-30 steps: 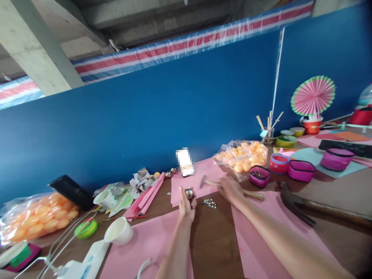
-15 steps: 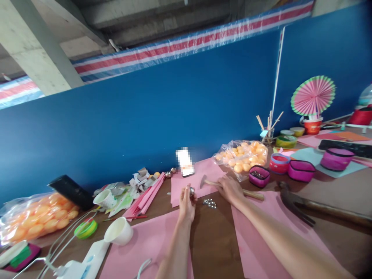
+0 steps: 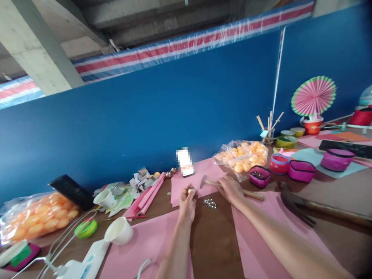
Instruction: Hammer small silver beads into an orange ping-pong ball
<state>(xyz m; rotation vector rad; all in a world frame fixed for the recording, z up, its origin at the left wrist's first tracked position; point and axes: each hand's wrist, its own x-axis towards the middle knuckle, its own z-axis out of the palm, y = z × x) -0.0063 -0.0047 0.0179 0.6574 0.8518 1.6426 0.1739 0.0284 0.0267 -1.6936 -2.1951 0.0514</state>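
Between the fingertips of my left hand [image 3: 187, 201] is a small shiny metal bell or ball [image 3: 191, 190], partly covered by my thumb and fingers. My right hand [image 3: 231, 190] is closed around the wooden handle of a small hammer [image 3: 255, 194], whose head points left, close to the metal piece. A cluster of small silvery balls [image 3: 210, 203] lies on the brown table between my hands. Under the hammer head and behind my left hand spreads a sheet of pink paper [image 3: 177, 192].
A claw hammer [image 3: 296, 203] lies right of my right arm. Bags of orange balls [image 3: 247, 155] stand behind it and at far left. A purple container [image 3: 259, 176] holds small metal bits. A white cup [image 3: 118, 231] and power strip [image 3: 94, 257] sit left; a phone [image 3: 185, 162] leans against the blue partition.
My left fingers have shifted on the small metal piece, turning it so a more golden side shows. My right hand and the small hammer have hardly moved.
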